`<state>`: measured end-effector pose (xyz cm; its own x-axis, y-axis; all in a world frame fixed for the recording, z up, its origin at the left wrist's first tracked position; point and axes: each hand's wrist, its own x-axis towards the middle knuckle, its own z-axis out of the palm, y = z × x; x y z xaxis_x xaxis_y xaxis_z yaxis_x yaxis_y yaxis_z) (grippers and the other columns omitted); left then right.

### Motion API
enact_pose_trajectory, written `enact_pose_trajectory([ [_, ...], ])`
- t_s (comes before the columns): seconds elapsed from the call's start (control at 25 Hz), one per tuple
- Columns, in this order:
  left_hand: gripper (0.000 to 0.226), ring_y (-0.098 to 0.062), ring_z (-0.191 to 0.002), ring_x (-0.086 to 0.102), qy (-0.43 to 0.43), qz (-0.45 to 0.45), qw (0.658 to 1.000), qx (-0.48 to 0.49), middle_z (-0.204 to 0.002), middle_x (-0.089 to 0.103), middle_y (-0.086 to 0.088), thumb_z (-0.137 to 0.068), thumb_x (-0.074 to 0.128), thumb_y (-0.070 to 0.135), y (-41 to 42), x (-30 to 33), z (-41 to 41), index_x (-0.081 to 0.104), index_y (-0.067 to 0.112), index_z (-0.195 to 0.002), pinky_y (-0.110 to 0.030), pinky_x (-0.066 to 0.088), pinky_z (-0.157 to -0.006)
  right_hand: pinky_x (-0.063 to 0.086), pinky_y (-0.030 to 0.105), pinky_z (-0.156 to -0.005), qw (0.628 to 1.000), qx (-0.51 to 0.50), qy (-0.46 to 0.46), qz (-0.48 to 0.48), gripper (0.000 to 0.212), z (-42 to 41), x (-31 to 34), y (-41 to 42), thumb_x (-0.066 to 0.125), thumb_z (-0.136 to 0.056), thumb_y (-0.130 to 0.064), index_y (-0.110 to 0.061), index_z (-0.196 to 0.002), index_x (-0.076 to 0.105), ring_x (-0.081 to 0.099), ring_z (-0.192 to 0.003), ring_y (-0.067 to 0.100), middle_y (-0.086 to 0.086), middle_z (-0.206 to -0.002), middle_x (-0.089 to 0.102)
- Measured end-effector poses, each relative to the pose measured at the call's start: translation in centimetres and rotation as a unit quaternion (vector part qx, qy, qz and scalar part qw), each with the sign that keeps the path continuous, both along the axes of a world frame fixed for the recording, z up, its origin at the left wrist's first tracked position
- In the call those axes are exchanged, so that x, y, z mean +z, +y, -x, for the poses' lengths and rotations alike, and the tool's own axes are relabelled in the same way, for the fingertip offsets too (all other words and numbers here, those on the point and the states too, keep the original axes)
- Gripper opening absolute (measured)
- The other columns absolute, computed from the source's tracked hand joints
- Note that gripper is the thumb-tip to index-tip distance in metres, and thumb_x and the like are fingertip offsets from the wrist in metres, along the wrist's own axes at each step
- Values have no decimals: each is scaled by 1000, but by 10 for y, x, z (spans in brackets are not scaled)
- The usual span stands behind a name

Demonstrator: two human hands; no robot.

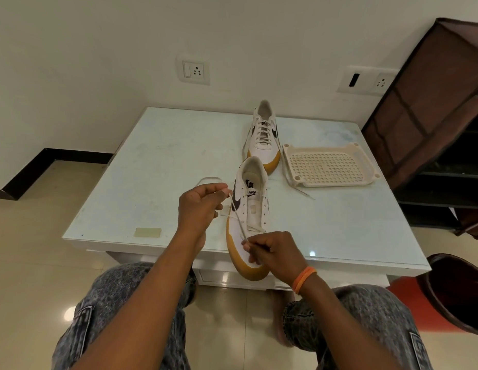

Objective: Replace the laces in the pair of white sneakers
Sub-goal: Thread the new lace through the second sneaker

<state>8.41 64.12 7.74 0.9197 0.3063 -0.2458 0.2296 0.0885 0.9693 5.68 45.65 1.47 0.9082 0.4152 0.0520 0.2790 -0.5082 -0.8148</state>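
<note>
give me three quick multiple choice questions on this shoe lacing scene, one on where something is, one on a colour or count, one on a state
1. Where is the perforated tray?
A. right of the far sneaker
B. on the floor
C. under the near sneaker

2. How many sneakers are on the table?
A. one
B. two
C. three

3. What state is the near sneaker in?
A. fully laced
B. almost wholly unlaced
C. lying sole up

Answers:
1. A, it lies on the table beside the far sneaker.
2. B, one near and one far.
3. B, its upper eyelets are empty while the left hand and right hand pinch a lace.
</note>
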Motion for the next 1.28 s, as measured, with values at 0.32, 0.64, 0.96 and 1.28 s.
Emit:
enact_pose_trajectory([
  [0.32, 11, -6, -64, 52, 42, 40, 998, 0, -88, 74, -2, -82, 67, 10, -18, -7, -7, 74, 15, -89, -22, 41, -61, 58, 24, -68, 996, -3, 68, -56, 24, 6, 6, 16, 67, -89, -29, -11, -105, 73, 70, -69, 13, 0, -81, 74],
  [0.64, 25, -20, -99, 56, -99, -599, 760, -230, -105, 71, 1, -99, 51, 30, -41, -48, -14, 71, 25, -112, -33, 46, -84, 57, 27, -59, 951, -272, 133, -66, 11, -42, -3, -42, 63, -90, -15, -17, -81, 70, 68, -64, 17, 2, -71, 72],
  [0.96, 21, -22, -113, 35, -78, -640, 737, -202, -115, 48, 3, -91, 65, 31, -54, -59, -16, 72, 33, -110, -30, 19, -83, 56, 31, -72, 972, -212, 102, 16, 4, -55, -23, -33, 69, -86, -18, -19, -81, 69, 67, -74, 16, -4, -74, 67],
  [1.28, 19, -20, -106, 33, 1, -582, 786, -207, -100, 39, 8, -92, 64, 29, -59, -65, -22, 73, 36, -108, -34, 25, -80, 59, 40, -76, 968, -229, 105, -6, 8, -50, -26, -27, 69, -85, -14, -21, -81, 67, 67, -77, 17, -5, -79, 67],
])
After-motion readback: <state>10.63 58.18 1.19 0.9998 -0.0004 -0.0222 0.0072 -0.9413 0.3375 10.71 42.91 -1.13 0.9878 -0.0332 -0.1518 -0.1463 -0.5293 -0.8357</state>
